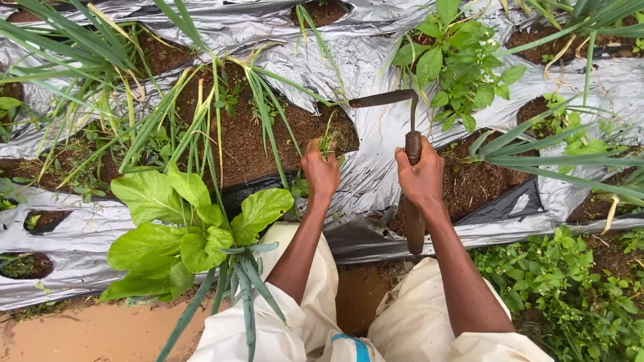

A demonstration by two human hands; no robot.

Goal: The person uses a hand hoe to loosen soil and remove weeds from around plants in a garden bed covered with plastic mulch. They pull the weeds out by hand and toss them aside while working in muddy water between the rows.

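Silver plastic mulch (376, 167) torn open in several holes, each holding brown soil (255, 134) and greens. One broad-leafed plant (181, 228) near left. Left hand (320, 171) closed on a grass tuft (329, 142) at centre hole. Right hand (420, 175) fisted around one wooden-handled hoe (410, 147), blade pointing left.

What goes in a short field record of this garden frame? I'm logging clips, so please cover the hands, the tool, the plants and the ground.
left hand: closed on a small grass tuft in a soil opening
right hand: gripping the wooden handle of a hand hoe, blade pointing left
plants: broad-leaved green plant at lower left; long narrow leaves above it
ground cover: silver plastic mulch with holes
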